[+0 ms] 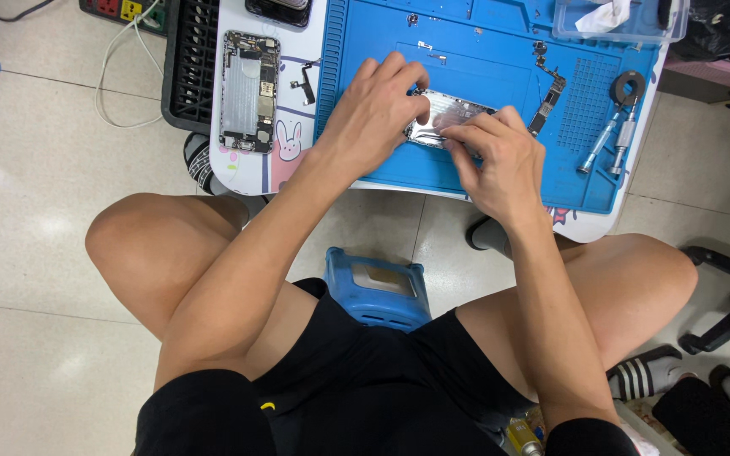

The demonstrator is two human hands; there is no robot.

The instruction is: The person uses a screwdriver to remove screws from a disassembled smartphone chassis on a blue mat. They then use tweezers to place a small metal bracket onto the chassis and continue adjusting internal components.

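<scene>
A shiny metal phone part [449,111] lies on the blue work mat [483,51] near the table's front edge. My left hand [373,110] rests over its left end and grips it with the fingers curled on top. My right hand [500,156] presses on its right side, fingertips pinched on the part's surface. Whether a small tool is between the right fingers is hidden. A narrow dark circuit board [548,95] lies just right of the hands on the mat.
An opened phone body [249,91] lies on the white table to the left. Two metal screwdrivers [614,139] and a tape roll [628,84] sit at the mat's right. A clear plastic box [618,21] stands at the back. A blue stool [378,287] is between my knees.
</scene>
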